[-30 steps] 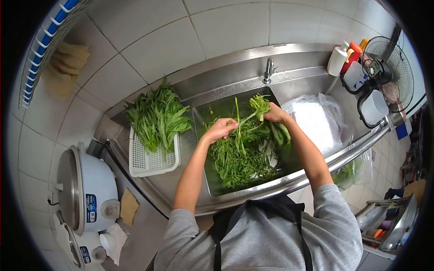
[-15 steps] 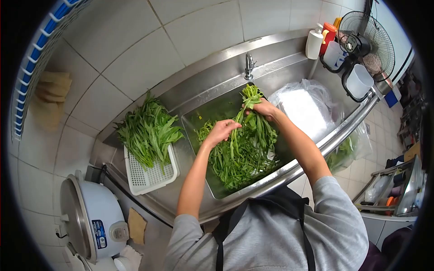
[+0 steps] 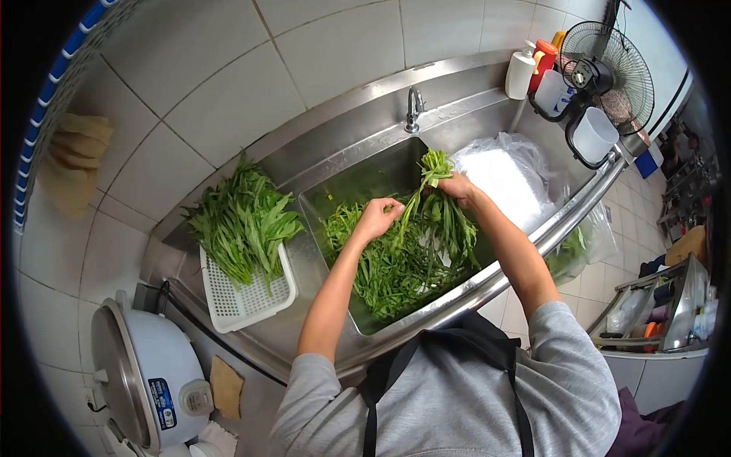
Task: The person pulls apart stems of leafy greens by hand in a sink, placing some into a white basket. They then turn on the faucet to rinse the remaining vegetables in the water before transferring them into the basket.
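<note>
My right hand [image 3: 458, 188] is closed around a bunch of water spinach [image 3: 435, 166], cut stem ends pointing up and leaves hanging over the sink [image 3: 392, 169]. Beside it, my left hand [image 3: 376, 220] has its thumb and fingers pinched at a thin stem on the left of that bunch; the fingertips partly hide the stem. Below both hands, a heap of loose greens [image 3: 384, 282] fills much of the basin. More long-leaved water spinach [image 3: 244, 221] is piled on a white perforated basket [image 3: 251, 303] left of the basin.
A faucet [image 3: 413, 110] stands behind the basin. Clear plastic bags [image 3: 506, 175] lie to its right. Along the right rim are a pump bottle [image 3: 521, 72], plastic cups [image 3: 594, 135] and a fan [image 3: 607, 76]. A large rice cooker [image 3: 152, 373] sits lower left.
My right hand and its bunch have shifted slightly right and down. My left hand stays pinched near the stems, a little farther from the right hand. The whole view has shifted slightly.
</note>
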Demonstrator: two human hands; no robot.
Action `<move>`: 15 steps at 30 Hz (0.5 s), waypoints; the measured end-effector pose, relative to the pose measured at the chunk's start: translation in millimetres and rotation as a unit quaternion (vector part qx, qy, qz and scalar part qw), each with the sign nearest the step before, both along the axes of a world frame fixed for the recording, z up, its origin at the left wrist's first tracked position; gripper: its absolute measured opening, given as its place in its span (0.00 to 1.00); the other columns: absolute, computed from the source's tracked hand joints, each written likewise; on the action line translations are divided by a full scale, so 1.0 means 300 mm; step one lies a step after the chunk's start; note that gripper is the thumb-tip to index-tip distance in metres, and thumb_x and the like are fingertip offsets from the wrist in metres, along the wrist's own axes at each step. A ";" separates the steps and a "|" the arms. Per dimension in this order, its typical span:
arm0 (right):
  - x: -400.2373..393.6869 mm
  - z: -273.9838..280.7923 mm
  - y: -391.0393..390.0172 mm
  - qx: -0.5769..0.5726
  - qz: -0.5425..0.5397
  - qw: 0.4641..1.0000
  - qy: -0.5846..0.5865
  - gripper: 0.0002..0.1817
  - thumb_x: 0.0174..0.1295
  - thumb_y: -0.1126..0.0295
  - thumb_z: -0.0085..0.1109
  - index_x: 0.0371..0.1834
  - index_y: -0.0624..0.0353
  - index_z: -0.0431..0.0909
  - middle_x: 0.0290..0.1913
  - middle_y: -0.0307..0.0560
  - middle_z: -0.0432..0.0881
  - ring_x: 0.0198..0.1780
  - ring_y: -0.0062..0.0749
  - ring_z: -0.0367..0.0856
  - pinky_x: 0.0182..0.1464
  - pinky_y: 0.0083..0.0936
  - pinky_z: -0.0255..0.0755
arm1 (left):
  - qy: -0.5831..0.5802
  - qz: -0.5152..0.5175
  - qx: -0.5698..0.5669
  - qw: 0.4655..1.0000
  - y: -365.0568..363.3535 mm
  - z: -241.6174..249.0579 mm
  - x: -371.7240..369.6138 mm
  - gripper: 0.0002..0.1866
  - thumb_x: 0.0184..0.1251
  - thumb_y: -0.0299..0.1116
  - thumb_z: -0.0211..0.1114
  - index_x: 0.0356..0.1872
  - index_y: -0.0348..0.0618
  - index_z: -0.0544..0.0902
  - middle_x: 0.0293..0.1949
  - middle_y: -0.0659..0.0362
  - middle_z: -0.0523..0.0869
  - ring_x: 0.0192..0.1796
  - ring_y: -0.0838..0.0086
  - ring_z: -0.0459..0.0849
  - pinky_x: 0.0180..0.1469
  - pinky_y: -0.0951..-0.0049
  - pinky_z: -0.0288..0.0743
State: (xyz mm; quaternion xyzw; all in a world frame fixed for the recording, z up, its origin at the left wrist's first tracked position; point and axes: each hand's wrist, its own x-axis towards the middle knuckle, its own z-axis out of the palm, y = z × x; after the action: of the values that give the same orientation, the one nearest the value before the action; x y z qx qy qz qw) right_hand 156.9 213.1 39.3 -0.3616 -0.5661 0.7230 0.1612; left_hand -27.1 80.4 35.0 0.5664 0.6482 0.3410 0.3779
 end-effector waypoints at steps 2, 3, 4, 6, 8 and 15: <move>0.002 0.000 -0.018 -0.007 -0.010 1.000 -0.001 0.08 0.54 0.66 0.56 0.35 0.57 0.76 0.32 0.40 0.78 0.32 0.25 0.76 0.36 0.24 0.74 | 0.031 0.015 0.050 0.998 0.000 -0.039 -0.009 0.15 0.56 0.43 0.61 0.34 0.40 0.81 0.26 0.53 0.82 0.30 0.69 0.79 0.37 0.70 0.70; -0.002 0.019 -0.034 -0.019 -0.034 0.999 -0.010 0.08 0.54 0.67 0.56 0.35 0.57 0.76 0.32 0.40 0.78 0.32 0.25 0.76 0.36 0.24 0.74 | 0.063 0.030 0.101 0.992 -0.002 -0.051 -0.010 0.15 0.56 0.43 0.62 0.33 0.39 0.81 0.26 0.53 0.82 0.29 0.67 0.79 0.36 0.69 0.70; -0.008 0.031 -0.049 -0.033 -0.058 0.998 -0.019 0.08 0.54 0.67 0.56 0.35 0.57 0.77 0.31 0.40 0.78 0.31 0.26 0.76 0.36 0.24 0.74 | 0.063 0.029 0.096 0.993 -0.012 -0.022 0.000 0.15 0.56 0.43 0.62 0.33 0.39 0.81 0.26 0.53 0.82 0.29 0.67 0.79 0.36 0.69 0.70; -0.022 0.014 -0.045 -0.037 -0.075 0.996 -0.019 0.07 0.54 0.67 0.54 0.33 0.56 0.76 0.29 0.38 0.77 0.29 0.24 0.75 0.33 0.22 0.73 | 0.116 0.112 0.047 0.986 -0.020 0.046 0.023 0.14 0.56 0.41 0.62 0.31 0.40 0.81 0.21 0.58 0.80 0.25 0.77 0.75 0.33 0.73 0.69; -0.033 -0.055 -0.003 0.053 -0.030 0.998 -0.019 0.05 0.55 0.68 0.52 0.30 0.56 0.75 0.26 0.37 0.76 0.25 0.21 0.73 0.29 0.20 0.70 | 0.110 0.092 -0.014 0.990 -0.011 0.055 0.033 0.14 0.54 0.41 0.63 0.30 0.39 0.82 0.24 0.53 0.81 0.27 0.74 0.77 0.35 0.71 0.70; -0.063 -0.014 -0.011 0.002 -0.031 0.996 -0.082 0.08 0.53 0.63 0.56 0.27 0.55 0.77 0.21 0.37 0.76 0.23 0.21 0.72 0.25 0.21 0.69 | 0.026 -0.013 -0.019 0.999 0.051 0.011 0.007 0.13 0.56 0.38 0.60 0.33 0.37 0.82 0.23 0.62 0.80 0.24 0.80 0.74 0.30 0.77 0.70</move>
State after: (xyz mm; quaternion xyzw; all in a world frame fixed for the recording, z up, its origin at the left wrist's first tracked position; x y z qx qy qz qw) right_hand 138.1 209.8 35.2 -0.4366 -0.5671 0.6847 0.1376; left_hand -25.0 95.8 38.3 0.5759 0.6569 0.3088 0.3761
